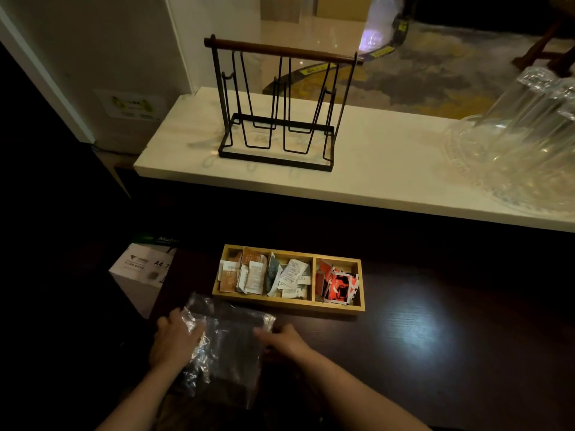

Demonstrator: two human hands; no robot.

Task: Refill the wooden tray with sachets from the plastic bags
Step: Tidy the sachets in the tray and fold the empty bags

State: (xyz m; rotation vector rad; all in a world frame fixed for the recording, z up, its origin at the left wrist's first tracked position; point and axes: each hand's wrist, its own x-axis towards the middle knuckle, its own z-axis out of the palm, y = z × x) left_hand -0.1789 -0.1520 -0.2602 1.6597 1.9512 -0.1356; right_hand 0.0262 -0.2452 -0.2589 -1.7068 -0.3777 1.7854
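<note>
a dim room is seen, with a dark wood-grain tabletop (435, 353) lit by one pale glare patch. the wooden tray (287, 303) is set near its far edge, its three compartments filled with sachets (289, 275). a clear plastic bag (227, 343) is laid flat just before the tray, pressed under the left hand (175, 340) and right hand (284, 340), fingers spread open. a white ledge (389, 169) behind carries a wire rack (277, 104) and glassware (522, 144).

Dim, murky foreground; bright marble counter (373, 169), glare patch on dark table (426, 334), wide-angle edge bending.
</note>
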